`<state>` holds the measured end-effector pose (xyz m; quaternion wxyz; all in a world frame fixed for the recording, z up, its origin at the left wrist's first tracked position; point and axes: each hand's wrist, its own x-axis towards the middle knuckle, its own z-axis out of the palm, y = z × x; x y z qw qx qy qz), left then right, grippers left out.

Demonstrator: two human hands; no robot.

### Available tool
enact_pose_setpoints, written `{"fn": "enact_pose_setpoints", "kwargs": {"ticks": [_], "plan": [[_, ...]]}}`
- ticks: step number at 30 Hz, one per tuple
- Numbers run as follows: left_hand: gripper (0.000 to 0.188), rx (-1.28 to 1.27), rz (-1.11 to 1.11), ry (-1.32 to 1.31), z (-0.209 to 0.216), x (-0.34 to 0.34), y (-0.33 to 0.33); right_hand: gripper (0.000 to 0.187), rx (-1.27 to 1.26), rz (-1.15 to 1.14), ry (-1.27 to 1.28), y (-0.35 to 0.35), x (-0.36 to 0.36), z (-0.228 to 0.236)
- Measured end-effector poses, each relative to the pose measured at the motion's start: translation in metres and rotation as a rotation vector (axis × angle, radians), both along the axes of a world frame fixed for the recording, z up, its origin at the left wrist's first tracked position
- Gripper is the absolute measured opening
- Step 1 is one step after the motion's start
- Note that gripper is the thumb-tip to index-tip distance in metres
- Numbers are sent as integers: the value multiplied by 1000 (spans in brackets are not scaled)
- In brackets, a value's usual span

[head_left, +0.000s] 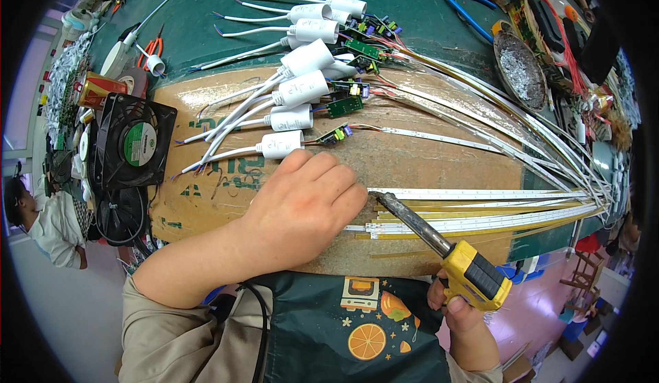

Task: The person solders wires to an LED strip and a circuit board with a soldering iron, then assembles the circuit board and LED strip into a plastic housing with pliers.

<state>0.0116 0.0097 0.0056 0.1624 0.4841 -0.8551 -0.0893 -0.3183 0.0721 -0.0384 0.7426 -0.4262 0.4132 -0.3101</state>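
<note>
My left hand is closed, its fingers curled down over the cardboard at the ends of the strips; whatever it pinches is hidden under the knuckles. My right hand grips a yellow soldering iron by its handle. The iron's dark metal barrel slants up and left, its tip close to my left fingers. Beneath the barrel, a bundle of white and yellow LED strips runs off to the right. Beyond my left hand lies a row of white cylindrical plastic housings with cables, joined to small green circuit boards.
A black fan stands at the left, near orange-handled pliers. At the far right are blue-handled pliers and a metal dish with silvery bits. Cardboard covers part of the green tabletop. Another person is beyond the left side.
</note>
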Motion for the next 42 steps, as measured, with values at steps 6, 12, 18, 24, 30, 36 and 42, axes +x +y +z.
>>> {"fn": "enact_pose_setpoints", "kwargs": {"ticks": [6, 12, 18, 24, 30, 36, 42], "plan": [[22, -25, 7, 25, -3, -1, 0, 43, 26, 67, -29, -10, 8, 9], [22, -41, 2, 34, -5, -1, 0, 45, 49, 11, -39, -7, 12, 9], [21, -41, 7, 3, -5, -1, 0, 57, 91, -64, 91, -11, 23, 18], [20, -50, 25, 26, -6, -3, -1, 65, 106, -101, 60, -9, 23, 17], [22, -26, 23, 35, -4, -5, -3, 66, 5, -206, -39, -17, 18, 26], [25, -20, 53, 47, -6, -5, -1, 67, -275, -382, -45, -68, 6, 44], [23, -22, 42, 50, -2, -8, -1, 50, -638, -763, -52, -123, -4, 42]]}}
